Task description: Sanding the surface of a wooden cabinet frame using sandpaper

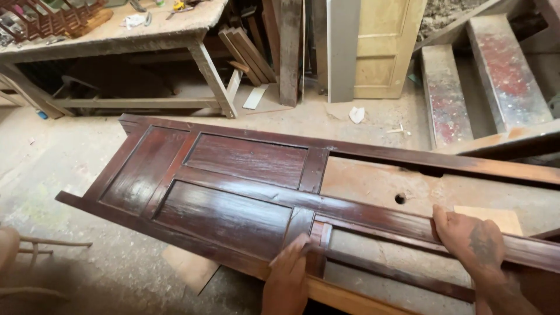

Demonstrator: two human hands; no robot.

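Observation:
A dark reddish-brown varnished wooden door frame (pixel 233 192) with several raised panels lies tilted across the floor in the head view. My left hand (pixel 289 274) rests flat, fingers together, on a short upright piece near the frame's lower rail. My right hand (pixel 469 239) grips a long middle rail of the frame, fingers curled over its far edge. The right half of the frame has open gaps showing the dusty floor and a small pale board (pixel 496 217) beneath.
A worn wooden workbench (pixel 146 35) with tools stands at the back left. Planks (pixel 251 52) and a yellow door (pixel 385 46) lean against the far wall. Painted concrete steps (pixel 484 81) rise at the right. A chair's edge (pixel 35 256) shows at lower left.

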